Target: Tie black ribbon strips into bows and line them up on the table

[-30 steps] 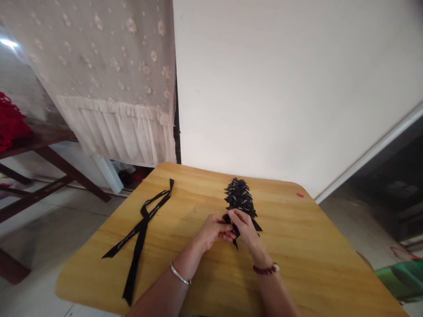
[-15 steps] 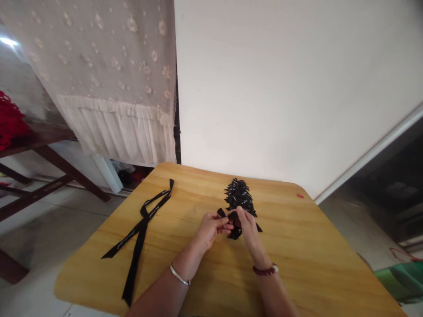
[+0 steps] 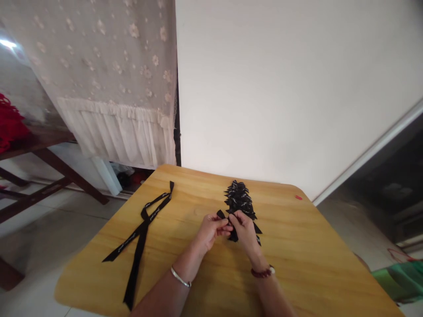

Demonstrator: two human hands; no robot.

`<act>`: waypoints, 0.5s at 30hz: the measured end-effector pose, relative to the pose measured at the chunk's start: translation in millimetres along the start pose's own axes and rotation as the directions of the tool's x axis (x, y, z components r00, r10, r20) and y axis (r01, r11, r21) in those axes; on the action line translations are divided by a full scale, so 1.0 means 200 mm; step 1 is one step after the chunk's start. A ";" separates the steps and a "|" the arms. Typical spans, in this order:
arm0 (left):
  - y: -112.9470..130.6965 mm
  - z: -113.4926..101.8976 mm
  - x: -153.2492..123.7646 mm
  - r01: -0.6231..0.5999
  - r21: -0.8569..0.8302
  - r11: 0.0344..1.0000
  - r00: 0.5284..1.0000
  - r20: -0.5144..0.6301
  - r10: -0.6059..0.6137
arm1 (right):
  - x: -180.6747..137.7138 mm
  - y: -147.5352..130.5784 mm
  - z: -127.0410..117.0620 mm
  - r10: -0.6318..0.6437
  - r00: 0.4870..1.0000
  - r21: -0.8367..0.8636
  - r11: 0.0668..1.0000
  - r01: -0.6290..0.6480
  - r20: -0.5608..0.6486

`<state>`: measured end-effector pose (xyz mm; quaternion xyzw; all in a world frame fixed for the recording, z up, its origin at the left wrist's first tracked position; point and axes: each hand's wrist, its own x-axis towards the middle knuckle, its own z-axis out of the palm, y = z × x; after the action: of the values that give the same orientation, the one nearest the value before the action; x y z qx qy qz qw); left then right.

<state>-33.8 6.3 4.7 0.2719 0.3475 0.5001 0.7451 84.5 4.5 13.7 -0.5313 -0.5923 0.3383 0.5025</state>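
Observation:
My left hand [image 3: 211,230] pinches a black ribbon [image 3: 221,214] between thumb and fingers, with a short end sticking up past the fingertips. Close against it, my right hand [image 3: 245,231] is closed with its thumb and finger on the same ribbon; its fingers hide much of the piece. Just beyond my hands lies a row of black ribbon bows [image 3: 238,196] with white lettering, overlapping each other. On the left part of the table, long loose black ribbons [image 3: 142,226] with white print lie crossed.
The wooden table [image 3: 291,264] has rounded corners and meets a white wall panel [image 3: 264,88]. A small red piece [image 3: 298,197] lies near its far right corner. A lace curtain [image 3: 115,88] hangs at the back left, beside a dark wooden stand [image 3: 56,163] bearing red material.
My right hand's fingers have come down and in toward my left fingertips, onto the ribbon. My left hand keeps its pinch in nearly the same spot.

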 end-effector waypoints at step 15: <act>0.12 -0.02 -0.03 -0.011 -0.282 0.959 0.993 -0.118 -0.023 | -0.41 -0.06 -0.16 0.363 0.908 0.568 0.801 -0.191 -0.207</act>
<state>-51.4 10.5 22.8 0.1313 0.3179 0.5577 0.7554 105.7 -81.2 14.3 -0.4974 -0.3039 0.4740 0.6600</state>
